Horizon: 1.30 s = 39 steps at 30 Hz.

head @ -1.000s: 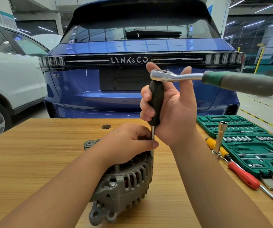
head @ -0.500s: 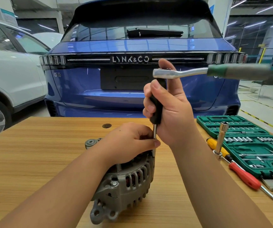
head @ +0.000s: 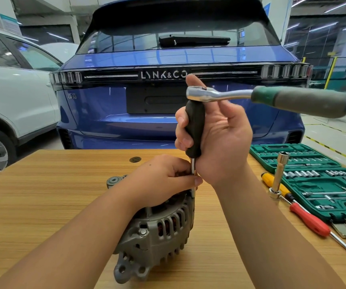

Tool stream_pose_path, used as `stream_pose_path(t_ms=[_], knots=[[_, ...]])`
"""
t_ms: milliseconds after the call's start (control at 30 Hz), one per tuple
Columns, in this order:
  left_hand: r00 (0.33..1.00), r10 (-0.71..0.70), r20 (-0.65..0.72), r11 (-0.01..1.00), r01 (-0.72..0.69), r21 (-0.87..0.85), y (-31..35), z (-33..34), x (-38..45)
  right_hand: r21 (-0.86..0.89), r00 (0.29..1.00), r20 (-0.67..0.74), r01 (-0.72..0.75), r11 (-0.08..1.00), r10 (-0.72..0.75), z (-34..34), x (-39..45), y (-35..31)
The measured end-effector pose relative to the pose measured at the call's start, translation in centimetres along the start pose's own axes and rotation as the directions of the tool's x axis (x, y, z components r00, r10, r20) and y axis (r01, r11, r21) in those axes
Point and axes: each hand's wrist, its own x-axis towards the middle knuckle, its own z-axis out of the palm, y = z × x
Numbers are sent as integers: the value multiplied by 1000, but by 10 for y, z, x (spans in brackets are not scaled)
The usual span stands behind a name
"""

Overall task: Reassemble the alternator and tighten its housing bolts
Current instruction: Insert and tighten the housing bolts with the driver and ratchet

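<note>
Head view looks down on a wooden table [head: 42, 205] with 2 cars parked behind it, and left to right the setup makes sense for bolt work. The alternator [head: 157, 230] stands on its edge near the middle of the table, mounting lug toward the person, likely so a housing bolt on its upper rim faces up to the tool. The left hand [head: 163, 180] rests on top of the housing, fingers curled and its thumb and fingertips pinching the thin steel shaft where it drops to the rim, apparently steadying the bit on the bolt, which is hidden under the hand. The right hand [head: 215, 140] wraps the black driver handle [head: 195, 130] upright, fingers closed around it, thumb up behind the ratchet [head: 272, 99], whose chrome head sits on the handle's top and whose green-grey grip sticks out to the right. Farther right lie a tall socket [head: 280, 172] standing on end, a yellow screwdriver [head: 276, 184], a red screwdriver [head: 311, 222] and an open green socket case [head: 322, 182], all within reach.
</note>
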Motion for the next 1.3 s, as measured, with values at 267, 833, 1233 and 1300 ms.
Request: stream_pose_path(t_ms=[267,833,1233,1300], knots=[[1000,-8,4,998,7,57,-1,2,2,-279,943,-327,-36,960,-60,4,3,-4],[1000,-12,-22,1000,13,28,-3,1,1,-91,996,-52,64,994,-69,0,0,2],[1000,-2,-1,997,2,74,1,1,2,-218,922,-386,-51,975,-39,-4,4,-7],[1000,-3,1,998,3,56,1,1,2,-177,944,-330,-54,983,-8,-5,4,-6]])
